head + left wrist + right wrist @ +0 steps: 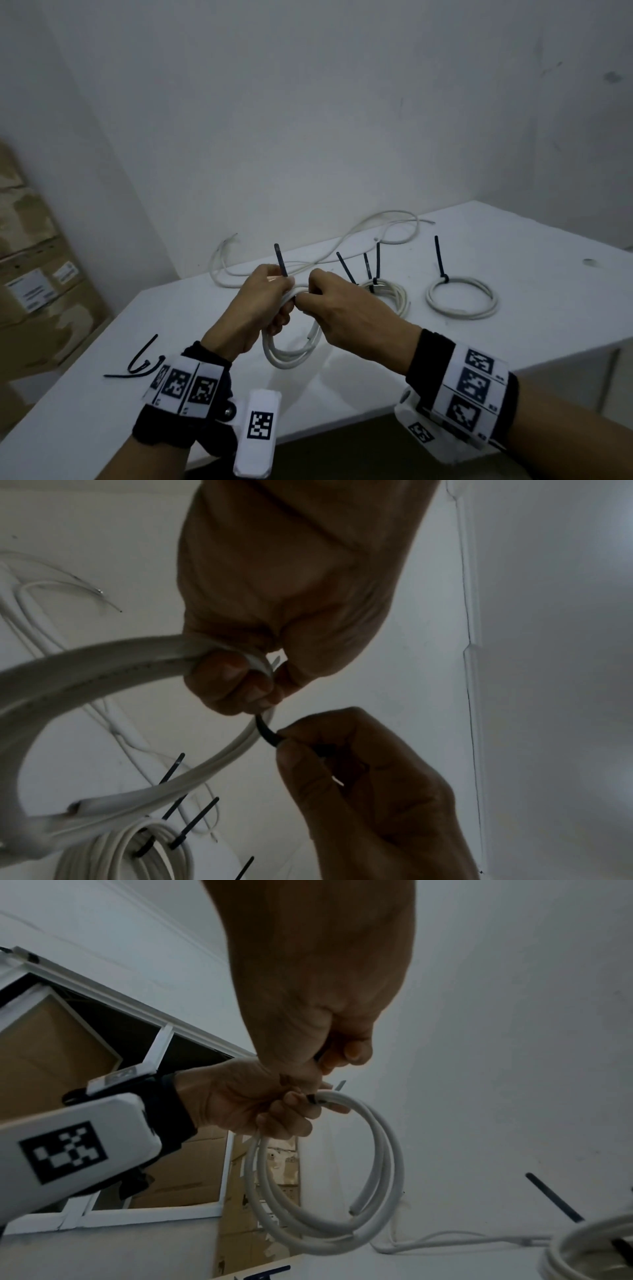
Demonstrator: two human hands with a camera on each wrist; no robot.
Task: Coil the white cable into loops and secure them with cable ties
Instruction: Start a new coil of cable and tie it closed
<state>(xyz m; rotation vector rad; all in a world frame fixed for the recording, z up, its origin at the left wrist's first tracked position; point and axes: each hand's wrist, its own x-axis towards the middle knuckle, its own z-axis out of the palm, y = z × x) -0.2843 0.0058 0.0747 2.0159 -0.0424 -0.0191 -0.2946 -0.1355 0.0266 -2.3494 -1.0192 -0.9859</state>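
Observation:
My left hand (270,298) grips the top of a small white cable coil (291,356) held just above the white table (513,342). A black cable tie (281,260) sticks up from that grip. My right hand (318,294) pinches the tie's other end right beside the left fingers. In the left wrist view the black cable tie (265,730) curves round the white cable coil (103,669) into the right hand (342,764). The right wrist view shows the white cable coil (342,1218) hanging below the left hand (260,1104).
Two tied coils lie on the table, one (387,291) just behind my right hand and one (462,298) further right. Loose white cable (342,246) trails along the back edge. Spare black ties (140,363) lie at the left. Cardboard boxes (30,274) stand beyond the left edge.

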